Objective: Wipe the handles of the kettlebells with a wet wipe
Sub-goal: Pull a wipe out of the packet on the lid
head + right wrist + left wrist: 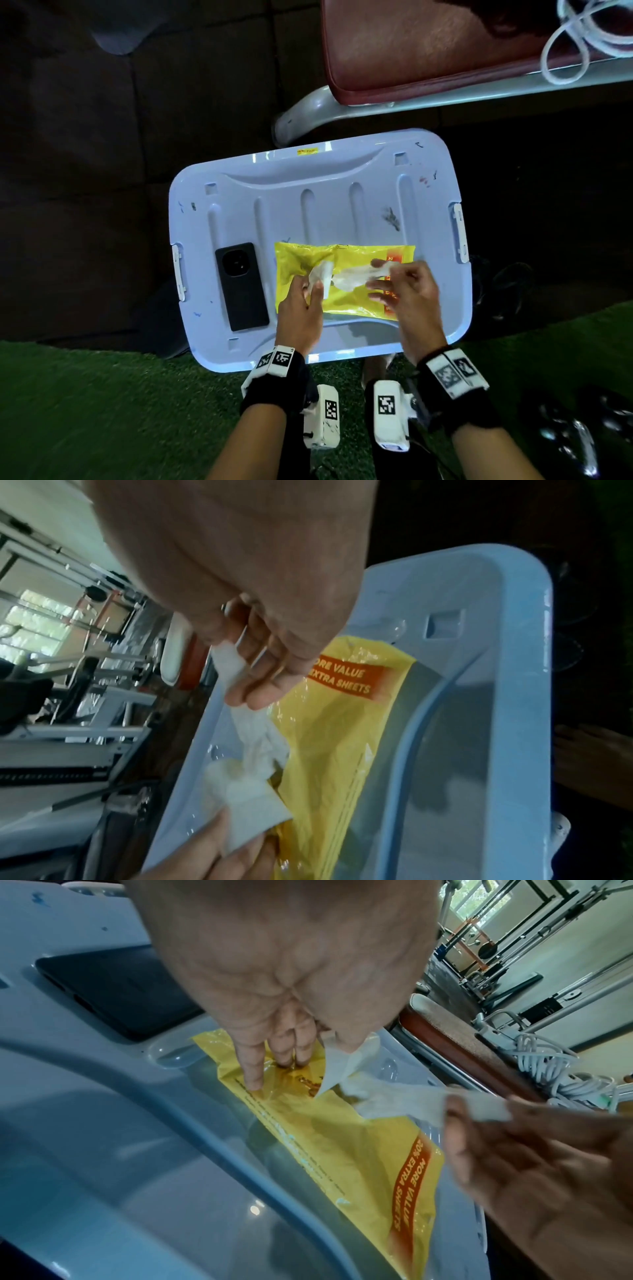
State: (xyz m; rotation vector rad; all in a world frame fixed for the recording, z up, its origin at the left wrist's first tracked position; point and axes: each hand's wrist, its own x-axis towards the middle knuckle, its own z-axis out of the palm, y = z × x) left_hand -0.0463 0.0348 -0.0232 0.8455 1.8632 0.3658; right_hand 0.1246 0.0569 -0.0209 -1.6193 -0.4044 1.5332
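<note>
A yellow wet-wipe pack (359,305) lies on a pale blue bin lid (308,205). My left hand (313,284) presses straight fingers (253,1069) on the pack and pinches its white flap (246,810) with the thumb. My right hand (387,270) pinches the end of a white wet wipe (352,275) and holds it stretched rightward out of the pack's opening. The wipe (394,1099) is twisted and still runs into the pack. A dark kettlebell (575,435) with a shiny handle sits on the turf at the lower right, away from both hands.
A black phone (241,286) lies on the lid left of the pack. A maroon padded bench (428,51) with a coiled white cable (582,34) stands beyond the lid. Green turf (102,411) covers the near floor, dark mats the far floor.
</note>
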